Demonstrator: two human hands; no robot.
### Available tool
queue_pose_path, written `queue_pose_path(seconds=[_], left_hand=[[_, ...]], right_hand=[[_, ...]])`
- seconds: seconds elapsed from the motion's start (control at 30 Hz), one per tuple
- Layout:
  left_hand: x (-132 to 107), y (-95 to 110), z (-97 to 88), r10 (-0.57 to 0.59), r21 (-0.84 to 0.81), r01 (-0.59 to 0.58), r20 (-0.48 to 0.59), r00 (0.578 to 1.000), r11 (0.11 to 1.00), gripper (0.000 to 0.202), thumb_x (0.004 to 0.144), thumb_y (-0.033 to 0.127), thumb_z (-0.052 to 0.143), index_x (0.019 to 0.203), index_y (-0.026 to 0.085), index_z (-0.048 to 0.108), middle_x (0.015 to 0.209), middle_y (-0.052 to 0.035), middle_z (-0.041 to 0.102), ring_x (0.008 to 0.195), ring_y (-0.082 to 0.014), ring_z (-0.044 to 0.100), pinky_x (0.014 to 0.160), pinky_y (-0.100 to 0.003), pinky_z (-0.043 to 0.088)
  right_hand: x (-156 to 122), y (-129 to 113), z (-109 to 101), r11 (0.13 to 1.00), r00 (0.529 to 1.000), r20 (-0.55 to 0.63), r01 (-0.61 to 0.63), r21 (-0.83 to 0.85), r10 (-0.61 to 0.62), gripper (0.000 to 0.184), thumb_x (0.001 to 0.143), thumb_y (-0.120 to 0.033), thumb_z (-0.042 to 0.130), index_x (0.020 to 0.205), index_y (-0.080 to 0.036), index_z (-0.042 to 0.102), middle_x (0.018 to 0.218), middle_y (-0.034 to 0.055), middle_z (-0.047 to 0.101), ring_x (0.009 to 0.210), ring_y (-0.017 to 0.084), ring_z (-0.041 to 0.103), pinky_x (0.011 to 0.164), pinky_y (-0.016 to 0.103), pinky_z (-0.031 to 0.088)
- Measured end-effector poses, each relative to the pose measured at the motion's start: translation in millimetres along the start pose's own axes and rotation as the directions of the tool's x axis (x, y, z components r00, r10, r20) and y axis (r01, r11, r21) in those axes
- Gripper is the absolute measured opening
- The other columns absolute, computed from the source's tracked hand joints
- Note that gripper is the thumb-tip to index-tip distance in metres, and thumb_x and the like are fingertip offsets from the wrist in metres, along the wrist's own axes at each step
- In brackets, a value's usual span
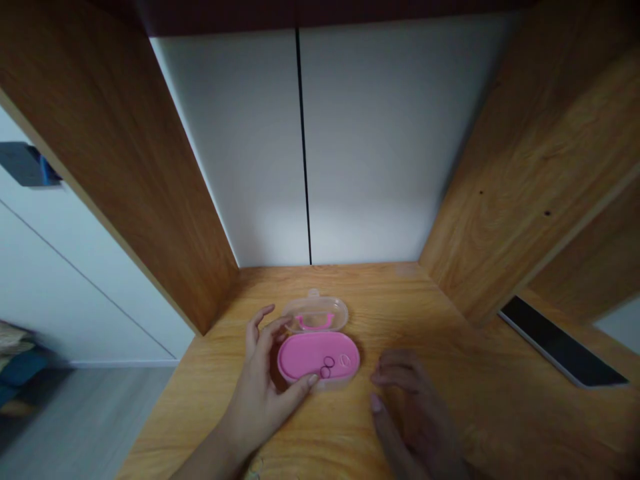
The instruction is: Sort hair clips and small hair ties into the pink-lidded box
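Observation:
A small oval plastic box with a pink inner tray (303, 353) sits on the wooden surface. Its clear lid (340, 312), with a pink handle (315, 326), is flipped back behind it. Two thin dark elastic bands (329, 362) and a pale band (345, 361) lie on the right part of the tray. My left hand (263, 390) holds the box from the left, thumb on the front rim and fingers around the far left side. To the right of the box, my right hand (413, 407) is apart from it, slightly blurred, fingers loosely bent and thumb separate, with nothing visible in it.
A flat dark device like a tablet or phone (560, 343) lies at the right. Wooden side panels (165, 173) and white back panels (370, 147) enclose the surface (200, 400). Small thin loops (257, 469) show at the bottom edge beside my left forearm.

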State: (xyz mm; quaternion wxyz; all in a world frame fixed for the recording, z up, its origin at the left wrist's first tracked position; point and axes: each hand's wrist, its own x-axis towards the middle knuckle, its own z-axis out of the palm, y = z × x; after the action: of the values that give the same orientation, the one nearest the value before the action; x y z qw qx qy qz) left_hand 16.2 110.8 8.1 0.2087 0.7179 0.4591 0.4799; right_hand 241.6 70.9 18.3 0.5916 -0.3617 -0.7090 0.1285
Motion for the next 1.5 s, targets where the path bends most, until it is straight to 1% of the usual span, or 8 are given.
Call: queue_pose_path(seconds=[0.13, 0.33, 0.4, 0.57, 0.83, 1.07, 1.27, 1.5], left_hand=[[2, 3, 0.5, 0.043, 0.068, -0.044, 0.014, 0.999, 0.997, 0.062, 0.079, 0.036, 0.078, 0.132, 0.027, 0.047, 0.139, -0.0132, 0.039, 0.147, -0.0353, 0.018, 0.115, -0.062, 0.032], [4, 3, 1.9, 0.064, 0.086, -0.065, 0.018, 0.998, 0.994, 0.071, 0.077, 0.038, 0.079, 0.135, 0.024, 0.041, 0.144, -0.0153, 0.03, 0.145, -0.0353, 0.023, 0.111, -0.058, 0.039], [4, 3, 2.1, 0.081, 0.1, -0.083, 0.024, 0.996, 0.992, 0.072, 0.077, 0.038, 0.079, 0.136, 0.023, 0.04, 0.142, -0.0152, 0.032, 0.145, -0.0348, 0.024, 0.114, -0.06, 0.034], [2, 2, 2.3, 0.045, 0.082, -0.048, 0.039, 0.998, 0.995, 0.071, 0.08, 0.037, 0.076, 0.137, 0.021, 0.038, 0.145, -0.0168, 0.028, 0.145, -0.0351, 0.024, 0.11, -0.057, 0.041], [3, 2, -0.6, 0.089, 0.073, -0.095, 0.072, 0.993, 0.993, 0.076, 0.077, 0.041, 0.079, 0.137, 0.02, 0.038, 0.144, -0.018, 0.03, 0.144, -0.0366, 0.026, 0.112, -0.061, 0.035], [4, 7, 0.1, 0.177, 0.126, -0.192, 0.122, 0.977, 0.973, 0.079, 0.072, 0.038, 0.083, 0.136, 0.018, 0.042, 0.142, -0.0172, 0.032, 0.145, -0.0342, 0.022, 0.118, -0.059, 0.026], [4, 6, 1.4, 0.198, 0.113, -0.213, 0.134, 0.971, 0.97, 0.076, 0.073, 0.034, 0.082, 0.135, 0.019, 0.041, 0.141, -0.0182, 0.032, 0.144, -0.0367, 0.024, 0.114, -0.061, 0.029], [6, 7, 2.7, 0.201, 0.096, -0.217, 0.155, 0.967, 0.971, 0.077, 0.073, 0.032, 0.082, 0.136, 0.021, 0.039, 0.143, -0.0184, 0.031, 0.143, -0.038, 0.026, 0.113, -0.063, 0.031]], right_hand=[[1, -1, 0, 0.996, 0.998, 0.051, 0.044, 0.071, -0.048, 0.028, 0.086, -0.002, 0.051, 0.105, -0.022, 0.055, 0.091, 0.0036, 0.056, 0.087, 0.018, 0.056, 0.075, 0.032, 0.049], [-3, -2, 3, 0.98, 0.991, 0.096, 0.078, 0.185, -0.097, 0.032, 0.081, -0.001, 0.054, 0.106, -0.021, 0.056, 0.087, 0.0016, 0.055, 0.082, 0.017, 0.055, 0.073, 0.032, 0.046], [-5, -2, 4, 0.98, 0.996, 0.08, 0.029, 0.196, -0.046, 0.03, 0.081, -0.002, 0.055, 0.104, -0.022, 0.057, 0.087, 0.0013, 0.054, 0.08, 0.017, 0.054, 0.071, 0.031, 0.044], [-7, -1, 5, 0.966, 0.994, 0.023, -0.113, 0.231, 0.111, 0.023, 0.083, -0.007, 0.056, 0.1, -0.022, 0.058, 0.082, -0.0005, 0.05, 0.076, 0.016, 0.05, 0.068, 0.03, 0.041], [-9, -3, 6, 0.943, 0.986, 0.029, -0.165, 0.288, 0.163, 0.02, 0.084, -0.008, 0.055, 0.098, -0.022, 0.058, 0.084, 0.0003, 0.05, 0.077, 0.015, 0.052, 0.066, 0.028, 0.044], [-14, -13, 5, 0.952, 0.975, 0.22, -0.081, 0.295, 0.015, 0.016, 0.084, -0.011, 0.054, 0.095, -0.021, 0.06, 0.072, -0.0016, 0.055, 0.06, 0.012, 0.052, 0.055, 0.024, 0.041], [-16, -14, 7, 0.965, 0.909, 0.416, -0.121, 0.232, 0.014, 0.011, 0.082, -0.013, 0.056, 0.086, -0.02, 0.063, 0.053, -0.0084, 0.041, 0.041, 0.007, 0.038, 0.043, 0.021, 0.029], [-17, -17, 9, 0.991, 0.841, 0.525, 0.125, 0.052, -0.134, 0.015, 0.08, -0.015, 0.054, 0.089, -0.023, 0.064, 0.052, -0.0076, 0.05, 0.043, 0.011, 0.045, 0.049, 0.025, 0.037]])
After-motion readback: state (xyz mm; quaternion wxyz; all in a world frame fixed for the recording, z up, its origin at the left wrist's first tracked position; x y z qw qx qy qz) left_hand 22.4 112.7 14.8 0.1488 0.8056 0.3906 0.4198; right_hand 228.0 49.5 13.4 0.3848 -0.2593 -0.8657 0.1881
